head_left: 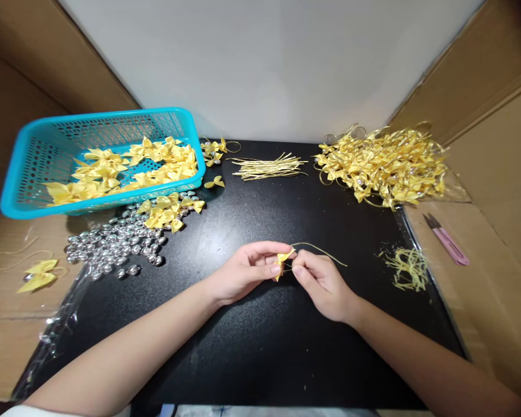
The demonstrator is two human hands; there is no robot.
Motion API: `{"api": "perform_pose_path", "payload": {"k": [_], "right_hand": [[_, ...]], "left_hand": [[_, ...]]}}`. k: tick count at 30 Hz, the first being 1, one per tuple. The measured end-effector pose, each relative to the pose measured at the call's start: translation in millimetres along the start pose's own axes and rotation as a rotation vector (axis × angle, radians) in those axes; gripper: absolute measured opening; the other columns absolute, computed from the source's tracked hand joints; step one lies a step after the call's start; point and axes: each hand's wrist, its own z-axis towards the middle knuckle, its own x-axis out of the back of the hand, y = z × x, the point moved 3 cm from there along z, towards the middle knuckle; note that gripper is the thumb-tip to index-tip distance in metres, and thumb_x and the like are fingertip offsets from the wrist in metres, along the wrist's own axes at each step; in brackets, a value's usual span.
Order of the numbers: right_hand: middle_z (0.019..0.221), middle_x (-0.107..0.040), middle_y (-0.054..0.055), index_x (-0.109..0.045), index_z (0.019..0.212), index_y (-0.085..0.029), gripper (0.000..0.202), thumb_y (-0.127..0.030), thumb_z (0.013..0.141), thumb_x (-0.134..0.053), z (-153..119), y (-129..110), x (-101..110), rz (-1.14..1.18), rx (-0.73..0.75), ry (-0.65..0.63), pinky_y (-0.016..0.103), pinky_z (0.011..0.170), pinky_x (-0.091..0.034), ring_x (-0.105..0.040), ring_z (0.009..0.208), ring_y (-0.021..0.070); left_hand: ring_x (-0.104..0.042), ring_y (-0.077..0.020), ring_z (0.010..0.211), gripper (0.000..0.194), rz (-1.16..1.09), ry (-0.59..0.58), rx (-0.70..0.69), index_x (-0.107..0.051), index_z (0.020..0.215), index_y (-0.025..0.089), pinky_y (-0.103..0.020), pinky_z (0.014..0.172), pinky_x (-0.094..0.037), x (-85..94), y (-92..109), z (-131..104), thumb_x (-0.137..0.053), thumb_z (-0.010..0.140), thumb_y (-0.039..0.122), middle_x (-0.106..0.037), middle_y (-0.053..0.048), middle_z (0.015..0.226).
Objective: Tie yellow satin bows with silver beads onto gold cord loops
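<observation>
Near the middle of the black table, my left hand (247, 272) pinches a small yellow ribbon bow (285, 255) between thumb and fingers. Close beside it on the right, my right hand (325, 284) is closed on a thin yellow cord (323, 253). One end of that cord trails out to the right above my right hand, and a short stretch runs between the two hands at the bow. My fingers hide the back of the bow, so I cannot tell how the cord passes around it.
A turquoise basket (15, 168) of yellow bows stands at the left. Silver beads (125, 240) and loose bows (169, 211) lie before it. Cut cords (269, 167) lie at the back, finished bows (386, 165) at back right. Cord scraps (410, 269) and pink snips (447, 240) lie at right.
</observation>
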Motion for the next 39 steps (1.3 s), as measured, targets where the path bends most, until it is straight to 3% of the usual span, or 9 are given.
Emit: {"api": "perform_pose_path", "payload": {"k": [17,28,39], "right_hand": [[0.061,-0.039,-0.005,-0.038,0.069,-0.020,0.027,-0.019,0.096,-0.042,-3.5,1.0,-0.6,-0.041,0.021,-0.025,0.022,0.054,-0.031,-0.037,0.055,0.0081],[0.069,-0.051,-0.001,-0.049,0.075,-0.021,0.026,-0.025,0.100,-0.041,-3.1,3.8,-2.7,-0.044,0.070,-0.034,0.024,0.061,-0.041,-0.050,0.066,0.0118],[0.068,-0.057,0.000,-0.053,0.076,-0.020,0.025,-0.023,0.099,-0.043,-3.0,4.6,-3.7,-0.025,0.055,-0.026,0.024,0.062,-0.045,-0.056,0.064,0.0114]], "left_hand": [[-0.059,-0.0044,0.065,0.030,-0.016,-0.034,0.010,-0.078,0.094,0.023,-0.017,0.065,-0.045,-0.1,1.2,-1.0,-0.086,0.066,0.018,-0.074,-0.001,0.087],[-0.056,-0.0053,0.061,0.030,-0.076,-0.088,0.068,-0.079,0.094,0.023,-0.018,0.060,-0.040,-1.6,-0.2,-2.7,-0.087,0.065,0.021,-0.073,-0.001,0.080],[-0.058,-0.0100,0.066,0.025,-0.121,-0.112,0.108,-0.079,0.092,0.021,-0.024,0.066,-0.043,-8.2,3.6,-4.1,-0.083,0.068,0.020,-0.072,-0.004,0.081]]}}
